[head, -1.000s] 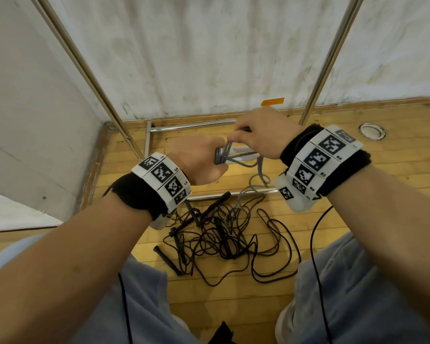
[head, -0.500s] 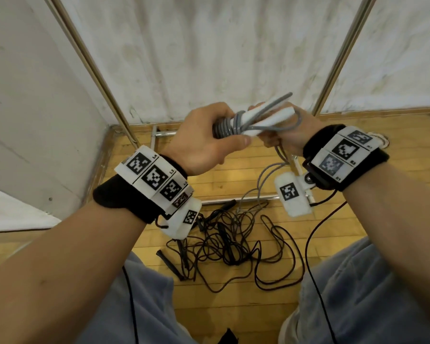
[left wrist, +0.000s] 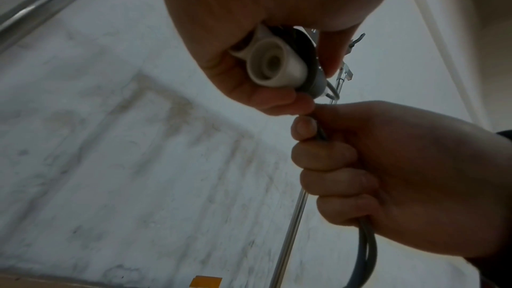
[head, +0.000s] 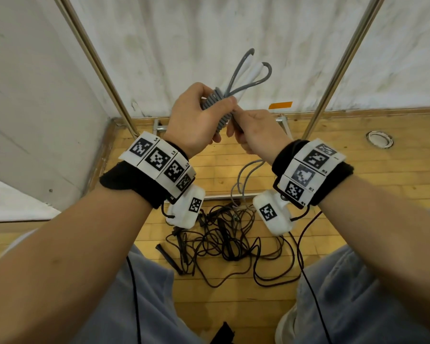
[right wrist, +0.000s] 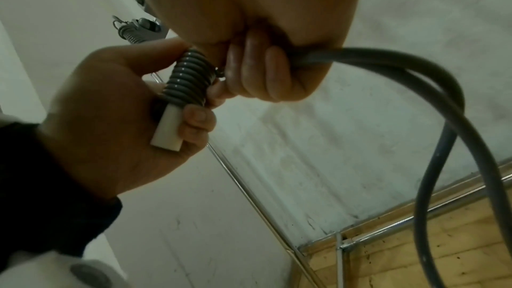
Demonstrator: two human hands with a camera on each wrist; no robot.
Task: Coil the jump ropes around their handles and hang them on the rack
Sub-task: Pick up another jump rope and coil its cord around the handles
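My left hand grips the white handles of a grey jump rope, with several turns of grey rope coiled round them. The handles point up and away, and two rope loops stick out past their tips. The left wrist view shows a handle's round end in my fist; the right wrist view shows the tight coil. My right hand holds the loose grey rope just below the coil. The rest of the rope hangs to the floor.
A tangle of black jump ropes with black handles lies on the wooden floor between my knees. The metal rack's slanted uprights rise on both sides, its base bars low on the floor. A white wall is behind.
Both hands have lifted the grey rope bundle upward, the handles now pointing up. My right hand has moved from above the handles to below the coil, and more turns sit on them.
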